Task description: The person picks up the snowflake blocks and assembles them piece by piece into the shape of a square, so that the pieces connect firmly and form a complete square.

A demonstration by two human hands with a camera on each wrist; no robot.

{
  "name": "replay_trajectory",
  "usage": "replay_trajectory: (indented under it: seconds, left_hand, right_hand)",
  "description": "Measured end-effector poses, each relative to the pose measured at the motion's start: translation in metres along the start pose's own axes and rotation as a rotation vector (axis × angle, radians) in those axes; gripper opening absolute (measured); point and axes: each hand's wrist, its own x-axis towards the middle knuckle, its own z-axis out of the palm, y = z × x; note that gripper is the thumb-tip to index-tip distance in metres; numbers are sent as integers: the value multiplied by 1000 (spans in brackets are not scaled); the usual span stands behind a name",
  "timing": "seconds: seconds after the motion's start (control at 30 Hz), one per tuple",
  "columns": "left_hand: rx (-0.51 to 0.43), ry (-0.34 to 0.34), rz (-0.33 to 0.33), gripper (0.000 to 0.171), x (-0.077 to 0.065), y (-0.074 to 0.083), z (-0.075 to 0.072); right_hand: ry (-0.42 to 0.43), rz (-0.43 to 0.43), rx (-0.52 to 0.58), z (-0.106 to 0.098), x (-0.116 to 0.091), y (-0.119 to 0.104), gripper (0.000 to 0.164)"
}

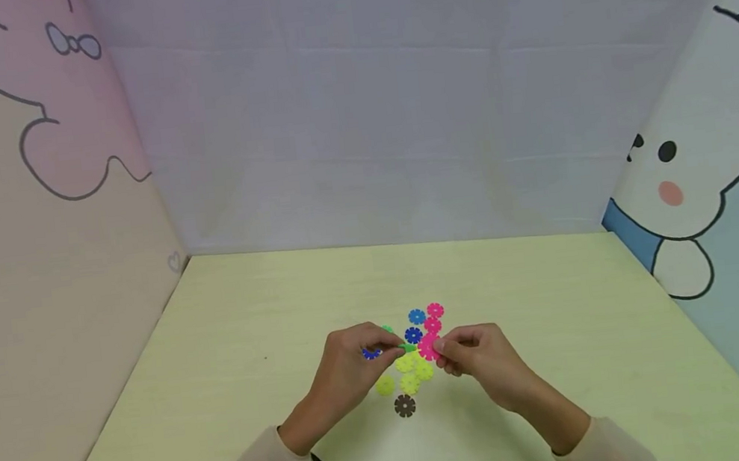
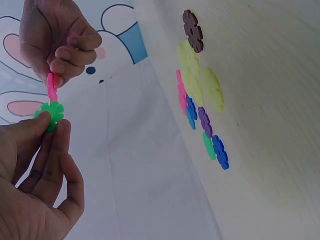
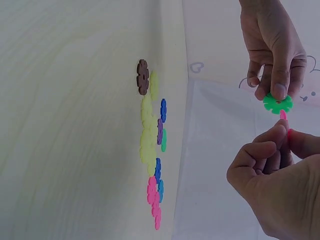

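My left hand (image 1: 364, 355) pinches a green notched disc (image 2: 52, 114) between thumb and fingertips. Opposite it, my right hand (image 1: 484, 357) pinches a pink notched disc (image 1: 428, 347). Both discs are raised above the table, edge to edge, the pink one turned crosswise to the green one. In the right wrist view the rim of the pink disc (image 3: 283, 115) meets the lower edge of the green disc (image 3: 278, 103). The fingers hide part of each disc.
Below the hands, several loose notched discs lie on the pale table (image 1: 249, 303): yellow (image 1: 410, 384), brown (image 1: 404, 405), blue (image 1: 417, 316), pink (image 1: 435, 310), purple (image 2: 205, 121) and green (image 2: 209, 145). A pale cloth wall (image 1: 359, 134) rises behind, with cartoon-printed panels at both sides.
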Motion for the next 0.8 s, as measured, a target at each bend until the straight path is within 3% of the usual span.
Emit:
replay_trajectory:
  seconds: [0.33, 0.6, 0.8]
  left_hand:
    - [18, 12, -26, 10, -5, -1, 7]
    - [109, 89, 57, 9, -10, -7, 16]
    - [90, 108, 69, 9, -12, -13, 19]
  right_hand:
    - [-37, 32, 122, 7, 0, 7, 21]
    - [-20, 18, 134, 14, 2, 8, 20]
    - [-4, 37, 146, 18, 4, 6, 18]
